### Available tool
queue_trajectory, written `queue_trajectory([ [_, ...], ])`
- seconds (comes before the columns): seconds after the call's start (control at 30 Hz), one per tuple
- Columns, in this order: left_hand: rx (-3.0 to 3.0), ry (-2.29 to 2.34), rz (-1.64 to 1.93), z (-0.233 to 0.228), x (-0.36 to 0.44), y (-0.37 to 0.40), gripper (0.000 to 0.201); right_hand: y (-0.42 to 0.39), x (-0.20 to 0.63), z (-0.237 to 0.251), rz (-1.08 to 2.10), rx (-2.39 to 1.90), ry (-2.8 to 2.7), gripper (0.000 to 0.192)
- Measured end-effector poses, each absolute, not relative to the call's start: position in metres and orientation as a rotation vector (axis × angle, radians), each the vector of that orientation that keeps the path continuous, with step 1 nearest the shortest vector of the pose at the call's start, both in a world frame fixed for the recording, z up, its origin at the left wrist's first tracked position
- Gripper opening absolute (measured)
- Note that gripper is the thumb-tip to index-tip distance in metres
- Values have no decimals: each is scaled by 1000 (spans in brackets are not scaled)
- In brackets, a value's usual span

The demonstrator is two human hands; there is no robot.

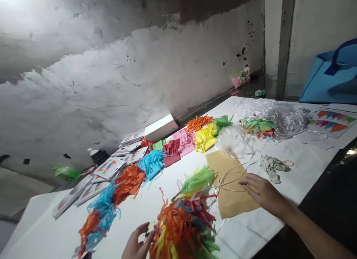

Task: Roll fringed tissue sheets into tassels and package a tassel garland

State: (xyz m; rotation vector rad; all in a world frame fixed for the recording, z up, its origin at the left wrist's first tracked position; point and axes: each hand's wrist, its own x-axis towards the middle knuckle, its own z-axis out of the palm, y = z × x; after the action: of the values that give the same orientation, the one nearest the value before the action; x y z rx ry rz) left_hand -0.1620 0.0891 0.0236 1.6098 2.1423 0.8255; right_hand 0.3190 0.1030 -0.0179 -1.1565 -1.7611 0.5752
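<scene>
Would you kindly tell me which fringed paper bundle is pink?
The pink bundle between the dark red bundle and the yellow bundle; the others have different colours.

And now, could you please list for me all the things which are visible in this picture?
Front fringed bundle: one, mixed, mostly orange, between the hands
Paper sheet: one, brown, under the string
String: count unclear, whitish, looped
Fringed papers: several, many colours, across the table
Rear mixed bundle: one, green and orange, among clear strands
Clear strands: two heaps, translucent, rear right
Crumpled item: one, pale, right of the sheet
Printed packs: several, white with pennants, left
Box: one, white, by the wall
Bag: one, blue, far right
Bottle: one, whitish, far corner
Left hand: one, bare, at the front bundle
Right hand: one, bare, at the string
</scene>
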Motion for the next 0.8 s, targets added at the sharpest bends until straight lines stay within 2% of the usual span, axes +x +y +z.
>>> queue_trajectory([
  [0.07,1575,2216,782,19,-159,83,71,116,304,-18,602,-1118,-1887,22],
  [0.17,1631,2195,616,21,-155,76,60,135,271,-18,653,-1046,-2067,20],
  [0.27,1699,2125,577,26,-150,70,49,159,233,-21,704,-1030,-2162,9],
  [0.47,1790,2024,770,23,-147,58,44,188,189,-19,994,-974,-2194,24],
  [0.6,1880,2033,1017,29,-156,53,42,188,223,11,1202,-915,-2070,44],
  [0.7,1976,2024,1150,43,-161,52,37,187,269,47,1180,-971,-1881,62],
  [0.8,2202,2003,1251,63,-159,50,28,184,315,79,1036,-1063,-1693,56],
])
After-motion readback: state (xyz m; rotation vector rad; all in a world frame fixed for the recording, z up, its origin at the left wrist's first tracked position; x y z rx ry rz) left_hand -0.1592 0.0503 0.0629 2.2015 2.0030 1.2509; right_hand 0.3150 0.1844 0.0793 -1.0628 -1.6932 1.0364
